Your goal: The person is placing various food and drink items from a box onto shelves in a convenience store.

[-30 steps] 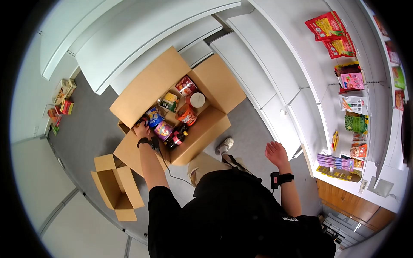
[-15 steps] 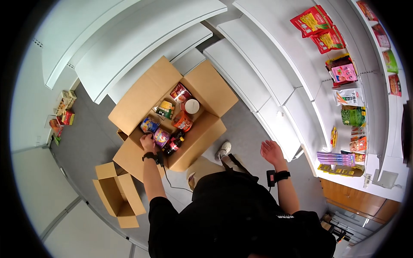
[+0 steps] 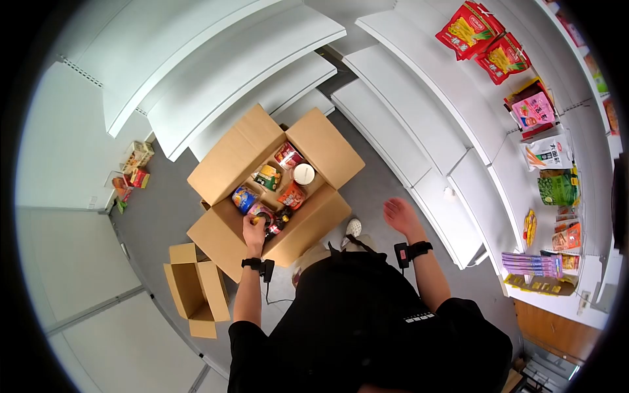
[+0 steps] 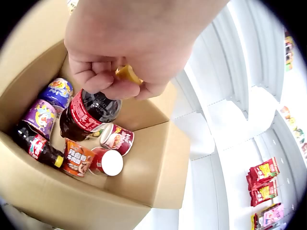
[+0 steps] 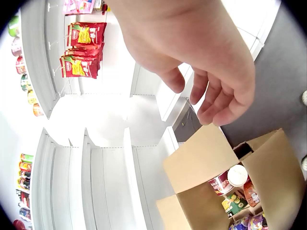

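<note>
My left hand (image 3: 253,236) is over the near left side of the large open cardboard box (image 3: 237,157). In the left wrist view its fingers pinch the yellow cap (image 4: 127,74) of a cola bottle (image 4: 85,115) with a red label, which hangs tilted below the fist. Inside the box lies a second cola bottle (image 4: 39,147), among a purple cup (image 4: 41,116), a blue cup (image 4: 58,92), an orange cup (image 4: 77,158), a white-lidded red cup (image 4: 112,163) and a dark red tub (image 4: 120,139). My right hand (image 3: 401,217) hangs loosely curled beside the box, holding nothing.
A smaller open cardboard box (image 3: 191,288) stands on the floor at the left. White shelves (image 3: 419,131) run behind and to the right, with snack bags (image 3: 503,59) on the right ones. A few packages (image 3: 136,164) sit on the floor at far left.
My left hand has moved from the box's left corner toward me and rightward, with the cola bottle now showing under it. The right hand stays raised, holding nothing.
</note>
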The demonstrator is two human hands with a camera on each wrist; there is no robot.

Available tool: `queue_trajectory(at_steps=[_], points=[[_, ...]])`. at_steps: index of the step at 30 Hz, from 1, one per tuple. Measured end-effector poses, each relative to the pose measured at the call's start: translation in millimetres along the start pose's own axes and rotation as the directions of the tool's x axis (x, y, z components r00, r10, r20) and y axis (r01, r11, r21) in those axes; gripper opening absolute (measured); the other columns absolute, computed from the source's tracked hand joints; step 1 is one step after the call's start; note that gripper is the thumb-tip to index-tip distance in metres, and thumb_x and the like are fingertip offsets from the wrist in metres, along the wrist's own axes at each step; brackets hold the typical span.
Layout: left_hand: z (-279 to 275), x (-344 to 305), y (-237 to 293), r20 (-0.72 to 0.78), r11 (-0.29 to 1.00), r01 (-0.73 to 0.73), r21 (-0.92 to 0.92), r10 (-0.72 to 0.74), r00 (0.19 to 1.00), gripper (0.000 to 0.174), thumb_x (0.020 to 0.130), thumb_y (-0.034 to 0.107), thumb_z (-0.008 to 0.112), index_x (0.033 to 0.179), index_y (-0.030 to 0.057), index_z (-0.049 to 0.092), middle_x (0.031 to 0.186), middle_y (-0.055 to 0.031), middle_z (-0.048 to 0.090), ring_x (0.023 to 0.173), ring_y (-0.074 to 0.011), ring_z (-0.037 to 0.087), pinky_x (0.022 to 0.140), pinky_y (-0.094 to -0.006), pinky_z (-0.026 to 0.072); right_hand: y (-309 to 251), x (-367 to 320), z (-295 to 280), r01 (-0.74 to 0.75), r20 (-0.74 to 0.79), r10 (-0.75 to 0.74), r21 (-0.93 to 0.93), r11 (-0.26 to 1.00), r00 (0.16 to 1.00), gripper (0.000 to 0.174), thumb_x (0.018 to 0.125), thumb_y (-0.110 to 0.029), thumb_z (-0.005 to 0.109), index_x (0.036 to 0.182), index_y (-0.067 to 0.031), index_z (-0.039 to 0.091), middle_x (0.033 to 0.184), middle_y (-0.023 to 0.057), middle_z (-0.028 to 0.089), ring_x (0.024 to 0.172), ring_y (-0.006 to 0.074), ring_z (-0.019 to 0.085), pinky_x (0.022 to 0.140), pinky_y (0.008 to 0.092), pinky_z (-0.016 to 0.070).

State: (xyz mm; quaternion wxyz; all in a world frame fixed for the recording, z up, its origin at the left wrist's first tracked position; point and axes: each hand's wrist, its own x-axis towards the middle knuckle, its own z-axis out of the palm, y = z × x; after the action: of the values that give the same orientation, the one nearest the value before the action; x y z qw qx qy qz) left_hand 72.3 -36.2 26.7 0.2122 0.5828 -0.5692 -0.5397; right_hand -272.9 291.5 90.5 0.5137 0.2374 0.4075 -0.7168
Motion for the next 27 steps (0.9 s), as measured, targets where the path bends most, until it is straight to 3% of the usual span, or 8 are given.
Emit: queue_trajectory(at_steps=[3, 6, 9, 15, 21, 27], points=[[6.1, -20.0, 32.8, 0.041, 0.995, -0.047, -0.087, 0.051, 0.998, 0.021, 0.084, 0.013, 0.064, 0.097, 0.0043, 0.05, 0.064, -0.0007, 0.052, 0.046, -0.0055, 0.045, 0.038, -0.021, 0.0338, -17.9, 13.1, 8.8, -0.024, 0.009, 0.025, -0.108, 0.994, 1.0, 0.023, 0.088, -0.026, 0.059, 0.102, -0.0069, 0.058, 0.103, 0.0083, 0.061, 0.095, 0.0221, 0.057, 0.081, 0.0374, 0.0485], [14.6, -39.9, 79.5, 0.066, 0.993, -0.095, -0.074, 0.1, 0.993, 0.022, 0.082, 0.013, 0.066, 0.096, 0.0019, 0.054, 0.069, -0.0004, 0.056, 0.056, -0.0057, 0.049, 0.048, -0.0224, 0.0395, -32.8, 36.3, 9.3, -0.077, 0.142, 0.08, -0.021, 0.997, 0.987, 0.025, 0.089, -0.028, 0.059, 0.104, -0.0074, 0.057, 0.104, 0.0073, 0.061, 0.095, 0.0217, 0.058, 0.082, 0.0369, 0.0482], [30.2, -58.9, 119.5, 0.055, 0.979, -0.161, -0.123, 0.169, 0.984, 0.022, 0.081, 0.013, 0.067, 0.096, 0.0022, 0.054, 0.069, 0.0009, 0.055, 0.057, -0.0047, 0.048, 0.049, -0.0212, 0.0391, -58.8, 27.5, 34.7, -0.05, 0.084, 0.078, -0.301, 0.952, 0.993, 0.023, 0.091, -0.027, 0.058, 0.106, -0.0092, 0.057, 0.108, 0.0069, 0.062, 0.096, 0.0202, 0.058, 0.082, 0.0352, 0.0476], [65.0, -95.2, 189.3, 0.026, 0.937, -0.284, -0.205, 0.295, 0.955, 0.017, 0.082, 0.006, 0.065, 0.095, 0.0031, 0.054, 0.074, 0.0012, 0.055, 0.059, -0.003, 0.048, 0.05, -0.0194, 0.0386, -86.7, 23.9, 57.7, 0.05, 0.291, 0.091, -0.446, 0.894, 0.953, 0.033, 0.09, -0.031, 0.058, 0.112, -0.008, 0.055, 0.109, 0.0074, 0.062, 0.096, 0.019, 0.059, 0.081, 0.0337, 0.048], [88.4, -125.3, 248.6, 0.05, 0.929, -0.295, -0.224, 0.313, 0.948, 0.016, 0.086, 0.008, 0.061, 0.097, 0.0023, 0.052, 0.064, 0.0034, 0.051, 0.048, -0.0022, 0.043, 0.042, -0.0189, 0.0339, -93.3, 6.9, 117.0, 0.246, 0.423, 0.058, -0.627, 0.739, 0.904, 0.033, 0.088, -0.03, 0.061, 0.112, -0.0083, 0.056, 0.106, 0.0043, 0.062, 0.097, 0.0143, 0.057, 0.082, 0.0294, 0.0461], [100.5, -123.1, 271.9, 0.054, 0.893, -0.323, -0.314, 0.357, 0.933, 0.014, 0.087, 0.008, 0.06, 0.097, 0.0031, 0.051, 0.056, 0.006, 0.046, 0.044, -0.0013, 0.037, 0.04, -0.0194, 0.0263, -71.9, -12.7, 191.2, 0.53, 0.692, 0.057, -0.601, 0.597, 0.72, 0.038, 0.086, -0.025, 0.065, 0.116, -0.003, 0.058, 0.111, 0.0053, 0.059, 0.104, 0.0149, 0.055, 0.088, 0.028, 0.0433]])
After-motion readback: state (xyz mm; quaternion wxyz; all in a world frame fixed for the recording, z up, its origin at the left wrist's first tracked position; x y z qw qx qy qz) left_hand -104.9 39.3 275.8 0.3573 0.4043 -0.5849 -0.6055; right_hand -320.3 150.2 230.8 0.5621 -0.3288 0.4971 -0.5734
